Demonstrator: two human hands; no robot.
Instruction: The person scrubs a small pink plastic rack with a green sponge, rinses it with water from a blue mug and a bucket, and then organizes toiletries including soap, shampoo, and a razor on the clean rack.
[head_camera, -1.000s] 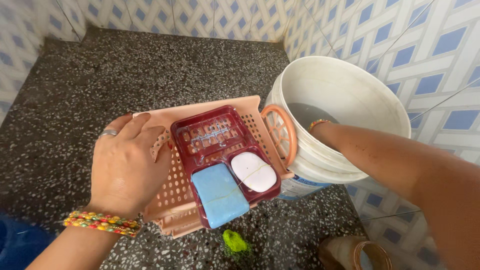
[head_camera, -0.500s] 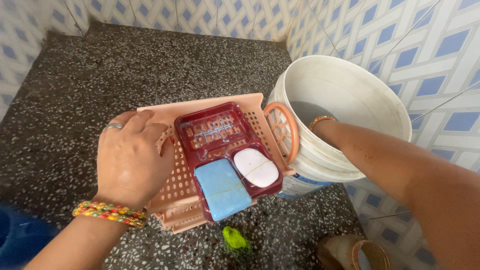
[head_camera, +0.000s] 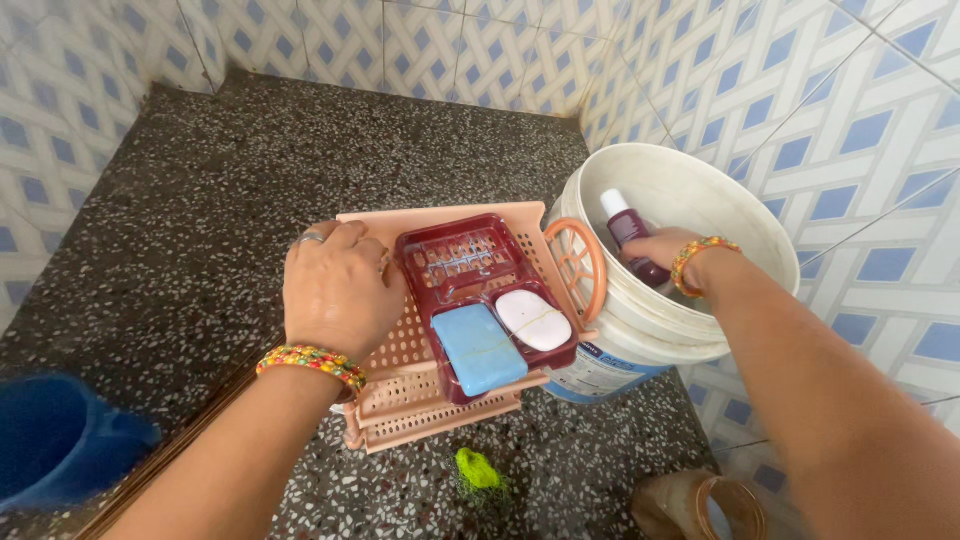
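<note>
Maroon plastic bottle with a white cap (head_camera: 628, 240) sits gripped in our right hand (head_camera: 662, 250) inside the white plastic bucket (head_camera: 760, 225); our left hand (head_camera: 338, 290) clasps the peach perforated plastic basket (head_camera: 400, 400) beside it.

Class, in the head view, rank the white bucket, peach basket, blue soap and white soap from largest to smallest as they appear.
1. white bucket and peach basket: look alike, unranked
2. blue soap
3. white soap
</note>
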